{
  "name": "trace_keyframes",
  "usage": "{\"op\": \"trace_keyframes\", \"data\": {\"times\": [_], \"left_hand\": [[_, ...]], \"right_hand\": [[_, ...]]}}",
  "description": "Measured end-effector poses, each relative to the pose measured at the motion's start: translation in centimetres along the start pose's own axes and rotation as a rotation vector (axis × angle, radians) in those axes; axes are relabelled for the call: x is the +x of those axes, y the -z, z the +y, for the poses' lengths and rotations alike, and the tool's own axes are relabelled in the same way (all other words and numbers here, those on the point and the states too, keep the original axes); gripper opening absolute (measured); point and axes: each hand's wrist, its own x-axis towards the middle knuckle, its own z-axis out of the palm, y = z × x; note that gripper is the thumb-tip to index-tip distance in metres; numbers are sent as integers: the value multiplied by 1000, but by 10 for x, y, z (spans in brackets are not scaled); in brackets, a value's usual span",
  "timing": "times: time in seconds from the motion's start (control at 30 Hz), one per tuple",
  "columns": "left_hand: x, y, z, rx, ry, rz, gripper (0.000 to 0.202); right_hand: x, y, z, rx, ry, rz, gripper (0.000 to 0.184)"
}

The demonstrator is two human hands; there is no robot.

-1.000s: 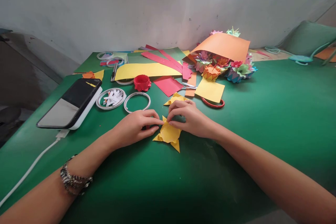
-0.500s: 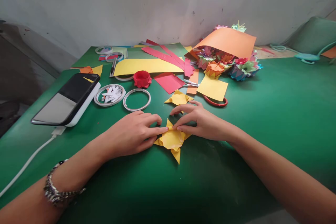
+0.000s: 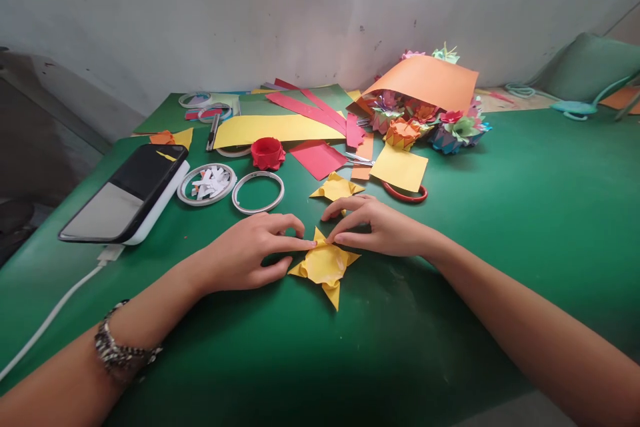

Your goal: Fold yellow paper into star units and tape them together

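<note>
A folded yellow paper star [image 3: 326, 265] lies flat on the green table, its pointed corners spread around a middle with a pale, shiny patch. My left hand [image 3: 257, 250] rests at its left; the outstretched index fingertip presses the upper fold, and the thumb is held apart. From the right, my right hand [image 3: 377, 225] has its index finger and thumb close together on the same upper fold. Its other fingers curve above the table. Just beyond that hand lies a second yellow paper star [image 3: 337, 187], partly hidden by the fingers.
Left of my hands are a phone [image 3: 127, 190] on a white block with a cable, a tape ring [image 3: 258, 192] and another ring holding paper scraps [image 3: 214, 181]. Behind lie a red paper cup [image 3: 269, 153], scissors [image 3: 407, 196] under yellow paper, paper strips and paper flowers [image 3: 460, 132].
My left thumb has moved away from the yellow star, uncovering its left point. My right hand has pulled back slightly, showing more of the right point. The view has shifted a little.
</note>
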Motion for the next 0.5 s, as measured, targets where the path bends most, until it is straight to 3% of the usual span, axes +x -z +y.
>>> {"op": "trace_keyframes", "data": {"times": [0.13, 0.33, 0.5], "left_hand": [[0, 0, -1, -100, 38, 46, 31], [-1, -1, 5, -64, 53, 216, 29], [-2, -1, 16, -52, -43, 161, 29]], "right_hand": [[1, 5, 1, 90, 34, -9, 20], [-7, 16, -6, 100, 5, -63, 12], [-9, 16, -11, 12, -72, -185, 13]]}}
